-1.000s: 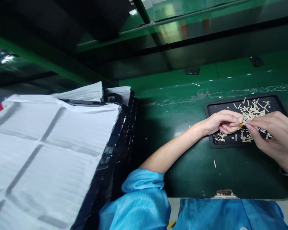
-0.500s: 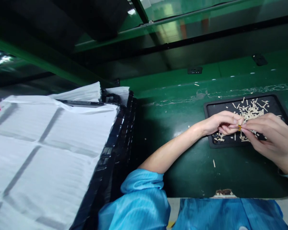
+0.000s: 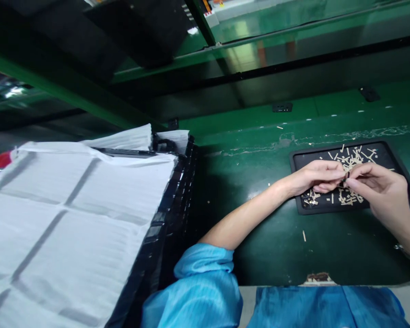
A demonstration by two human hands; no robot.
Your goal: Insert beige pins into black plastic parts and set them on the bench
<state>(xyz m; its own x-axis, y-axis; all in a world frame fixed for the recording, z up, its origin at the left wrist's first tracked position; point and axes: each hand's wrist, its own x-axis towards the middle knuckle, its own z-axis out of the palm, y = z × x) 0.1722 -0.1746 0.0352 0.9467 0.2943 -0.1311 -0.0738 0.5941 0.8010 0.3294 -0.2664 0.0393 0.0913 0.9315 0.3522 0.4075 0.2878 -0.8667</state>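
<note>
My left hand (image 3: pixel 319 176) and my right hand (image 3: pixel 384 189) meet fingertip to fingertip over a black tray (image 3: pixel 302 210). A tiny dark piece (image 3: pixel 346 176) shows between the fingertips, pinched by my right thumb and forefinger and touching my left fingertips. My left fingers are closed; how much of the piece they grip is hidden. Many small cream-coloured strips (image 3: pixel 351 198) lie scattered in the tray below and behind the hands.
On the left stands a stack of black trays (image 3: pixel 164 200) topped with a white ribbed sheet (image 3: pixel 89 228). A loose strip (image 3: pixel 304 236) lies on the green table (image 3: pixel 266 246). A green beam (image 3: pixel 61 93) crosses the upper left.
The piece at my fingertips looked yellow before and looks dark now. My right hand has turned a little, its fingers more curled. The view has shifted slightly.
</note>
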